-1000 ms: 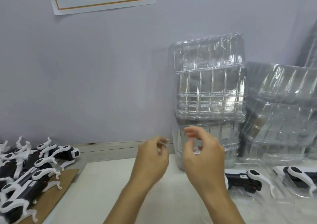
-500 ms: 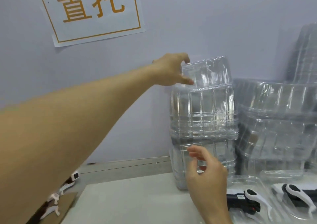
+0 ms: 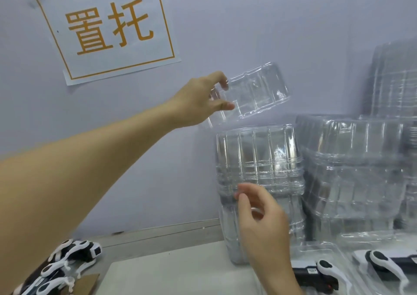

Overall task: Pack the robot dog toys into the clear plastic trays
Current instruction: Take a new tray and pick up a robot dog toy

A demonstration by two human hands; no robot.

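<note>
We noted the left hand (image 3: 198, 100) extended to the upper centre of the frame, thumb below and fingers above pinching the left edge of a single clear moulded plastic tray (image 3: 252, 91). That tray was tilted, its right end higher, and it stood apart from and above the tall stack of clear plastic trays (image 3: 257, 159) at centre right. The right hand (image 3: 259, 222) hovered in front of the lower part of that stack with fingers loosely curled and grasping nothing; we could not tell whether its fingertips touched the plastic. A second, wider stack of clear trays (image 3: 354, 163) stood just beside the first, further right. In the lower right corner two black-and-white robot dog toys (image 3: 325, 272) lay in open clear trays (image 3: 316, 249) on the pale tabletop (image 3: 171, 272). In the lower left corner more black-and-white robot dog toys (image 3: 74, 254) lay heaped on a brown cardboard sheet (image 3: 88, 283), well apart from the trays. A white paper sign with orange characters and an orange border (image 3: 108, 28) was fixed to the grey wall at the upper left
</note>
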